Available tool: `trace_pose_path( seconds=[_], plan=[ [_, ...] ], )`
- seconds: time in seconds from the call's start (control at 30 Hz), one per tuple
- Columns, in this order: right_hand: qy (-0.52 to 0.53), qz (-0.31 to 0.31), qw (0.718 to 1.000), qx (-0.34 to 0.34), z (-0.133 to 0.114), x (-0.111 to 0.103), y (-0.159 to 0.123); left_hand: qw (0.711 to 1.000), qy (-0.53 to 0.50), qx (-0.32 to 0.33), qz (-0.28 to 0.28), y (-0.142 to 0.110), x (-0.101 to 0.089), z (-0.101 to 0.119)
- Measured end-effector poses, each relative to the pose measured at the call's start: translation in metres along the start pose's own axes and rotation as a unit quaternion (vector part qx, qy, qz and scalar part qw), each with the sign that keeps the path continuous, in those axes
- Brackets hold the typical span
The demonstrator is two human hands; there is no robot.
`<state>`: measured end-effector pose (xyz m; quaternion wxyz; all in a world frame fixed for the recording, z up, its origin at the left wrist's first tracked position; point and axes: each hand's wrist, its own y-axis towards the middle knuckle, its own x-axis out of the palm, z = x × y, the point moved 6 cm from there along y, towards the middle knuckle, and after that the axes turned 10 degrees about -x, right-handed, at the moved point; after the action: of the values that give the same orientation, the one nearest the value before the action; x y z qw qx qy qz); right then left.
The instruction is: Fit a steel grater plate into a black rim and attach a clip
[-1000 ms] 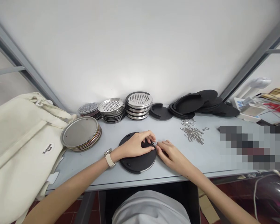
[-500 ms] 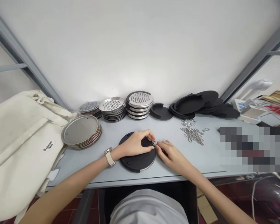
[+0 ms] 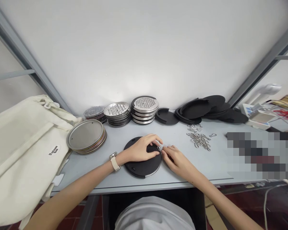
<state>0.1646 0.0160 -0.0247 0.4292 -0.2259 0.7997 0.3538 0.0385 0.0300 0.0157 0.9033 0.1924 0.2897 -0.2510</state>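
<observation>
A black round disc [image 3: 144, 168] lies flat on the table in front of me, with a thin silvery edge at its lower right. My left hand [image 3: 142, 149] rests over it, thumb and fingers curved and gripping near its right edge. Right at that edge sits a small silver carabiner clip [image 3: 159, 148]. My right hand [image 3: 176, 159] pinches the clip's outer end between thumb and fingers. Whether the clip passes through the disc is hidden by my fingers. More loose carabiner clips [image 3: 198, 140] lie in a pile to the right.
Along the wall stand stacks of perforated metal grater discs [image 3: 146, 103] and black round holders [image 3: 195, 108]. Plain metal discs [image 3: 86, 134] are stacked at the left, beside a cream bag [image 3: 26, 159]. A white device [image 3: 256, 116] and a blurred-out patch are at the right.
The view has shifted slightly. My hands stay at the disc's edge, and the clip between them shows a little more, with my right fingers slightly farther from my left.
</observation>
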Motion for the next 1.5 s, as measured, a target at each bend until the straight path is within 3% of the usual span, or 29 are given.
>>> trace_pose_path(
  seconds=[1.5],
  plan=[
    [0.003, -0.003, 1.0, -0.005, -0.0024, -0.0015, 0.0012, 1.0, 0.009, 0.011, -0.012, -0.0012, 0.0023, 0.0034]
  ],
)
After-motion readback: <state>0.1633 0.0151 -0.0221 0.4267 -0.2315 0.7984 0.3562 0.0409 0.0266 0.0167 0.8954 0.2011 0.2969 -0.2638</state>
